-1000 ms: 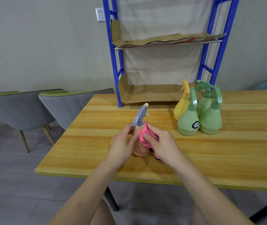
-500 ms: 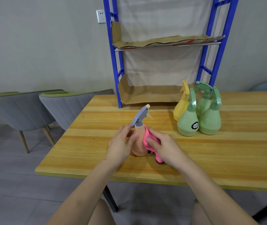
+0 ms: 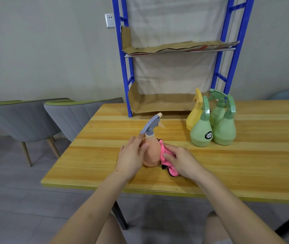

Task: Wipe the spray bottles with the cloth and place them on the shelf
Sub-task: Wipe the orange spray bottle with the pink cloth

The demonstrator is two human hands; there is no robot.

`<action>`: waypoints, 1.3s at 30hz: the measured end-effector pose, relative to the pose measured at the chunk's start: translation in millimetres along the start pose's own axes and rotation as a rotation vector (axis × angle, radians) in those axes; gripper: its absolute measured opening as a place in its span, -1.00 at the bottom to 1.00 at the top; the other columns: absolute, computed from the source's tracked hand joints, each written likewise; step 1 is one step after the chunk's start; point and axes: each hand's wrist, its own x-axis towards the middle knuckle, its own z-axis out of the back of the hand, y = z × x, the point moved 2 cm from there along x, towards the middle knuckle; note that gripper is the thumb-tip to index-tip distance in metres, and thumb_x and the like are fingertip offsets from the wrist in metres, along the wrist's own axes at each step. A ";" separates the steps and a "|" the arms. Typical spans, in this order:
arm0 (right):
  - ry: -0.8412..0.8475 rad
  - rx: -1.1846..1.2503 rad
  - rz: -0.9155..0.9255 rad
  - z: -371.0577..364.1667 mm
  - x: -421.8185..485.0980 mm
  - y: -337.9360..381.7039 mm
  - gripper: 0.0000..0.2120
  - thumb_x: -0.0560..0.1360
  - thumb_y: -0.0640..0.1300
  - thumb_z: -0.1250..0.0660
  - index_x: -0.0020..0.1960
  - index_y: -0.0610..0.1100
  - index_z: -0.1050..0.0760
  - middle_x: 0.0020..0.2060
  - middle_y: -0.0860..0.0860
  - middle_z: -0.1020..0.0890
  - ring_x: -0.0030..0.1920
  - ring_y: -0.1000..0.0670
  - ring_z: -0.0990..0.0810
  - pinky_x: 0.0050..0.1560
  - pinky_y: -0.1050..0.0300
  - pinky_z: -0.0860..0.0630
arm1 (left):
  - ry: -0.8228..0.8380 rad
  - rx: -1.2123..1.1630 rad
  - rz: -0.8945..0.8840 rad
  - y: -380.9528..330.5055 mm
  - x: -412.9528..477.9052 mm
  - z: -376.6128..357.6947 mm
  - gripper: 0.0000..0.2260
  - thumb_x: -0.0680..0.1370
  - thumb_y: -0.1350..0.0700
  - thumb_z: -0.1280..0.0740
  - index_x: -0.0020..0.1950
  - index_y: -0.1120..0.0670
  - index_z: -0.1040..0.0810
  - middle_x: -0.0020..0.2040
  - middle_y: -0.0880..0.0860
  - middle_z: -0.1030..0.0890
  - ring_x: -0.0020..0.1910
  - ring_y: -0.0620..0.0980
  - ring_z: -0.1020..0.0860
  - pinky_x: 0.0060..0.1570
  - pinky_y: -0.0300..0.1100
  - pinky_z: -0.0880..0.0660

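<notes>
Down the peach bottle (image 3: pixel 151 153) slid the pink cloth (image 3: pixel 163 149), clutched by right hand (image 3: pixel 182 162); left hand (image 3: pixel 131 155) grips bottle's left side.

Head-worn view, forward and downward

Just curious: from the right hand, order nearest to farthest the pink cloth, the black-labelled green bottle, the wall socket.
1. Pink cloth, held in the right hand.
2. Black-labelled green bottle, behind it, to the right.
3. Wall socket, far back, upper left.
</notes>
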 end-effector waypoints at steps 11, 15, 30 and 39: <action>-0.282 0.331 0.069 8.8 -20.0 19.8 -0.67 0.68 -0.07 -0.35 0.40 0.15 -0.59 0.04 0.23 -0.75 0.09 0.19 -0.70 0.16 0.06 -0.63 | -0.221 -0.328 0.135 -19.9 -4.0 1.3 -0.74 0.65 -0.15 -0.34 0.22 -0.02 -0.58 0.11 -0.04 -0.60 0.13 -0.03 -0.58 0.03 -0.20 -0.49; -0.485 0.516 0.094 21.0 -32.5 28.1 -0.80 0.70 -0.10 -0.31 0.22 0.04 -0.67 -0.07 0.13 -0.77 -0.05 0.12 -0.72 -0.10 0.15 -0.60 | -0.319 -0.802 0.248 -37.5 -2.5 24.5 -0.77 0.70 -0.08 -0.28 0.21 0.01 -0.62 0.06 -0.06 -0.67 0.07 -0.05 -0.61 0.14 0.02 -0.56; -0.487 0.205 0.547 6.1 -26.7 74.5 -0.49 0.71 -0.04 -0.24 0.63 -0.11 -0.31 0.61 0.11 -0.36 0.63 0.02 -0.28 0.60 -0.13 -0.30 | -0.330 -1.182 0.305 -88.2 0.6 21.9 -0.73 0.75 -0.09 -0.15 0.26 0.04 -0.54 0.22 0.17 -0.68 0.23 0.13 -0.65 0.33 0.16 -0.56; -0.390 0.783 0.174 2.7 -31.1 83.3 -0.65 0.66 0.25 -0.07 0.31 0.24 -0.52 0.13 0.30 -0.64 0.18 0.16 -0.62 0.15 0.07 -0.61 | -0.374 -1.059 0.147 -99.7 -9.3 21.4 -0.72 0.75 -0.13 -0.14 0.23 -0.01 -0.54 0.16 0.16 -0.69 0.18 0.21 -0.65 0.24 0.12 -0.59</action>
